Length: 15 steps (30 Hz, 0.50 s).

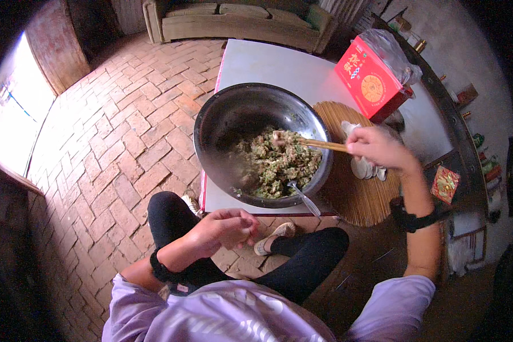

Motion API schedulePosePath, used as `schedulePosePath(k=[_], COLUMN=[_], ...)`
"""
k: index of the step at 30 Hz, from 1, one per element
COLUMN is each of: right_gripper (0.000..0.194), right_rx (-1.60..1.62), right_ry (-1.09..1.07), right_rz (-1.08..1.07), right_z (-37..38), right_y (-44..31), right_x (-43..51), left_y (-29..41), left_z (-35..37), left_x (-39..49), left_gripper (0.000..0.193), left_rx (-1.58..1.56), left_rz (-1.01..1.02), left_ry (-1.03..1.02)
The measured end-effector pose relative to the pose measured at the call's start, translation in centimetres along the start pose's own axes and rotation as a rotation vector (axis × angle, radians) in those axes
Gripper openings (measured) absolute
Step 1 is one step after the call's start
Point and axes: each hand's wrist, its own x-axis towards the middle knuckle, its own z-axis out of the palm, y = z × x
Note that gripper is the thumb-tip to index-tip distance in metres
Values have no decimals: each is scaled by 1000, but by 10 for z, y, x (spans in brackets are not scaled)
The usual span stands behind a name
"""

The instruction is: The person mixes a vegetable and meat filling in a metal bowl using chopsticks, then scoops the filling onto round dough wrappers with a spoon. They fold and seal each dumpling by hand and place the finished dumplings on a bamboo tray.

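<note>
My right hand (378, 147), a little blurred, grips a pair of wooden chopsticks (325, 144). Their tips reach into a minced filling with green bits (288, 164), with a small pinkish-white lump near them. The filling lies in a large metal basin (256, 94). A spoon (304, 199) leans on the basin's near rim. Under and beside my right hand, pale round dough wrappers (363, 169) lie on a round mat of thin stalks (346, 201). Above my lap, my left hand (231, 228) is curled closed; nothing shows in it, though its palm is hidden.
The basin stands on a white table (278, 60), with the mat overhanging its near right corner. A red printed box (370, 81) with a clear plastic bag (387, 49) stands behind the mat. Beyond are a sofa (239, 25), a brick floor (128, 128) and a dark cabinet (461, 158) at right.
</note>
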Motion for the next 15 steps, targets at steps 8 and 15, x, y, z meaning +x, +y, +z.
schedulePosePath(k=[8, 15], right_gripper=[16, 8], right_rx=[429, 442], right_ry=[-125, -23], right_rz=[-117, -290], right_z=[69, 127], right_y=[-36, -67], right_x=[-57, -92], left_y=[27, 22], left_z=[58, 93], left_x=[2, 21], left_gripper=[37, 38], left_rx=[78, -108], left_rz=[11, 90], left_ry=[-41, -39])
